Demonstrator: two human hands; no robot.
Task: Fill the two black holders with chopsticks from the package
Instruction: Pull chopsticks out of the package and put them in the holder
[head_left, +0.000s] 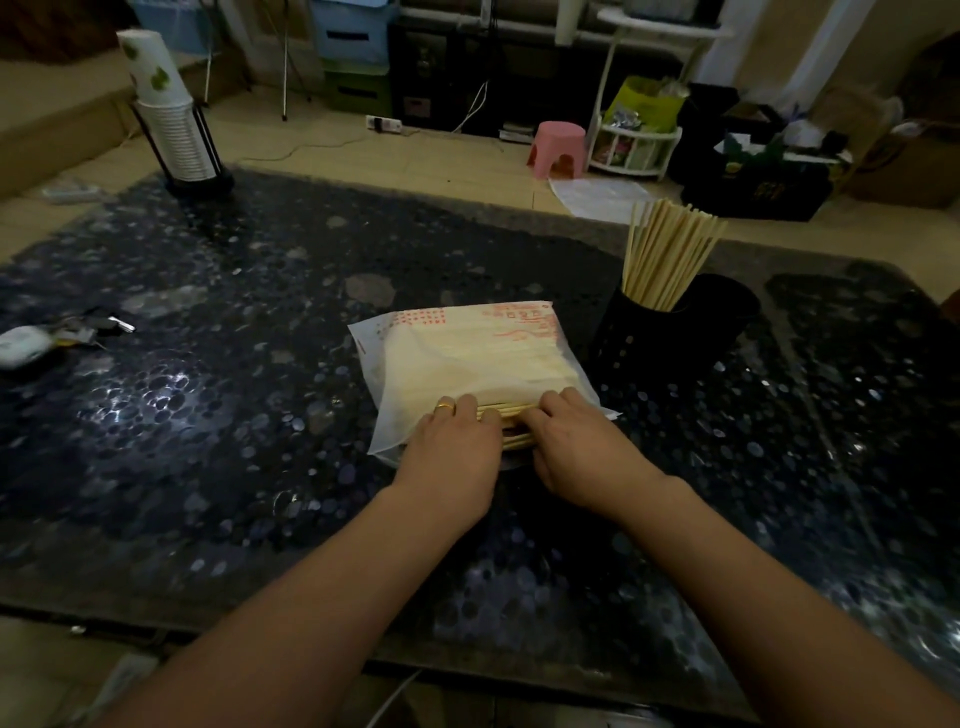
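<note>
The package (467, 364) lies flat on the dark table (208, 364), its open end toward the person. Both hands sit at that open end. The left hand (452, 447) and the right hand (576, 441) have their fingers curled down over the chopstick ends (511, 413) sticking out of the package, gripping them between the two hands. Just right of the package stand two black holders: the nearer holder (639, 343) has chopsticks (665, 254) upright in it, and the second holder (727, 306) stands behind it.
</note>
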